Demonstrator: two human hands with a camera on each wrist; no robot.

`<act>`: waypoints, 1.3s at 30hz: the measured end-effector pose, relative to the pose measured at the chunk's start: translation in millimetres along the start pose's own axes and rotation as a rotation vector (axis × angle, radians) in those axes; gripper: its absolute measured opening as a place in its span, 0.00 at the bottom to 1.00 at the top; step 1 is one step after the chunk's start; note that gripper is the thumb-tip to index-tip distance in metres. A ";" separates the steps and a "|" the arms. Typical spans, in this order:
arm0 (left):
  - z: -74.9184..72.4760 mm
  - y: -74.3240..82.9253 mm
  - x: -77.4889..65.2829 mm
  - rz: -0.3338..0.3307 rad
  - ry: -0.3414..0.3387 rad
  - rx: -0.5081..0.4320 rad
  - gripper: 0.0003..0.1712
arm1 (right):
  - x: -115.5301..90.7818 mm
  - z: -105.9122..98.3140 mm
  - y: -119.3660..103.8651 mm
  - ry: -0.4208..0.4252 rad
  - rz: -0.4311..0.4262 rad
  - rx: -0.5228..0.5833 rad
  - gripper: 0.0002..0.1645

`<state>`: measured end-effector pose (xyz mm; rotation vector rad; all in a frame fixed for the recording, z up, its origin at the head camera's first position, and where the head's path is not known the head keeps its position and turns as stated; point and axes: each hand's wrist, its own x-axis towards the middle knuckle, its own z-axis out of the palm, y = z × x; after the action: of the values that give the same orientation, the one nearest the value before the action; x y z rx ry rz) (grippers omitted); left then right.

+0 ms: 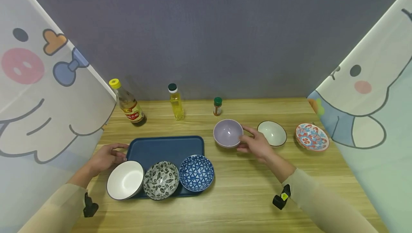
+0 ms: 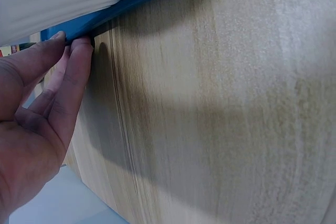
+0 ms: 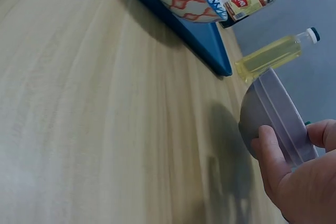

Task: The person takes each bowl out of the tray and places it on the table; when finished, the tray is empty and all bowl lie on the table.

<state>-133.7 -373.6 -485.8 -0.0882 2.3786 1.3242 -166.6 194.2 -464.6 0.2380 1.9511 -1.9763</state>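
My right hand grips the side of a small purple bowl, thumb at its rim and fingers along its outside. In the right wrist view the purple bowl appears raised over its shadow on the wood. At the left, my left hand pinches the edge of a dark blue tray; in the left wrist view the thumb and fingers meet at the tray's rim. Along the tray's front side stand a white bowl, a black-and-white leaf-patterned bowl and a blue triangle-patterned bowl.
To the right are a white bowl with a brown rim and a red-and-blue patterned dish. Behind stand a yellow-capped sauce bottle, an oil bottle and a green-capped spice jar. A grey wall closes the back.
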 end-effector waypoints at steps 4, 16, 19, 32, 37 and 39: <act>-0.1 -0.1 -0.1 0.002 -0.002 0.001 0.32 | -0.4 -1.3 8.4 0.012 -0.007 0.019 0.41; 1.3 -0.3 0.0 -0.006 0.005 -0.003 0.33 | -0.4 -6.5 19.7 0.032 0.008 0.043 0.40; 1.2 -0.3 -0.9 -0.013 0.010 -0.002 0.33 | 0.4 -7.5 22.0 0.020 0.001 0.050 0.41; 2.1 0.1 -2.7 -0.014 0.010 -0.034 0.33 | -1.5 -8.9 29.1 0.007 -0.017 0.097 0.42; 2.3 0.6 -2.6 -0.014 0.016 -0.024 0.33 | -1.6 -9.9 31.1 0.009 -0.038 0.086 0.40; 2.2 0.2 -2.1 -0.010 0.017 -0.018 0.33 | -1.8 -10.3 30.7 0.002 -0.045 0.079 0.41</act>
<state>-131.2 -372.0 -485.9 -0.1164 2.3773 1.3462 -155.2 205.0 -492.9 0.2184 1.8978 -2.0851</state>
